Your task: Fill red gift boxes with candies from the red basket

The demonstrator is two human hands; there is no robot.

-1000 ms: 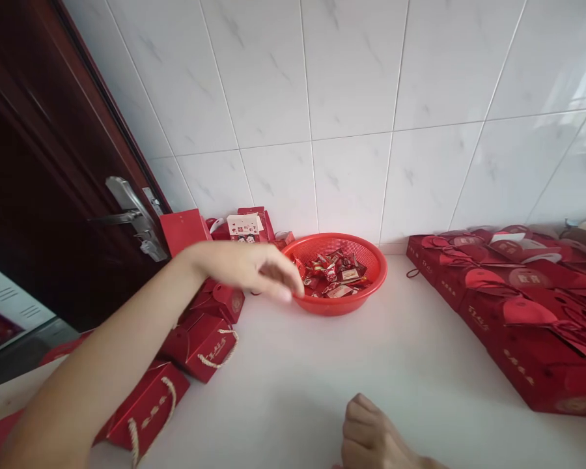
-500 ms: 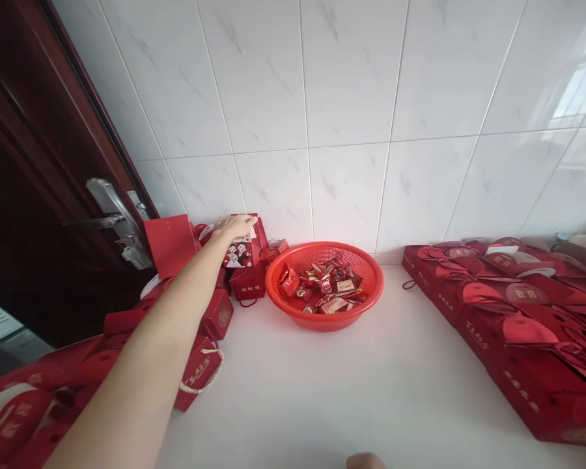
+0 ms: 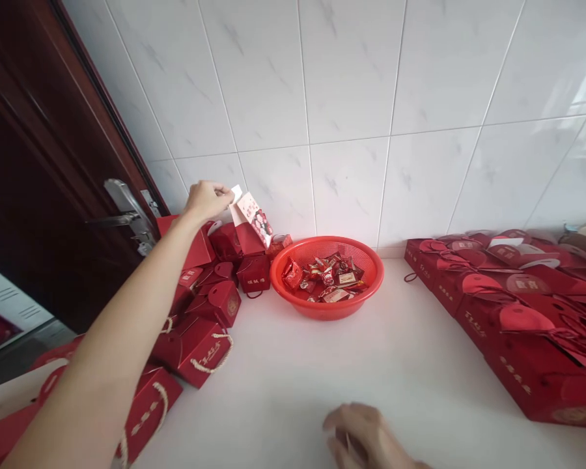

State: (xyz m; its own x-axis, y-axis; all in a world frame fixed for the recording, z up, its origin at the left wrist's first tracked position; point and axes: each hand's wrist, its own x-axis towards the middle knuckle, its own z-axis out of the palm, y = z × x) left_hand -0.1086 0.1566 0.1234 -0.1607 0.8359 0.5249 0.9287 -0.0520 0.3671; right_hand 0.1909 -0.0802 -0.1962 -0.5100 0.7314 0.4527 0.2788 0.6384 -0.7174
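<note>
My left hand [image 3: 209, 198] reaches out at the back left, pinching the white flap of a pink and red paper gift box [image 3: 254, 218] with a flowered front. That box hangs tilted above the other red boxes, close to the tiled wall. Low in the view, my right hand [image 3: 364, 435] is over the white tabletop, slightly blurred. Its fingers are loosely curled and apart from the thumb, and no object shows in them. Between the two hands, near the wall, stands a red plastic basket [image 3: 327, 311] with wrapped sweets [image 3: 329, 277] in it.
Red gift boxes [image 3: 193, 348], some with rope handles, crowd the left side under my left arm. Rows of closed red boxes [image 3: 498, 365] line the right side. A dark door [image 3: 43, 150] with a metal handle [image 3: 127, 212] stands at the left.
My left hand has lifted a box up from the pile at the back left, and it now hangs tilted by its flap. My right hand has come further into view from below.
</note>
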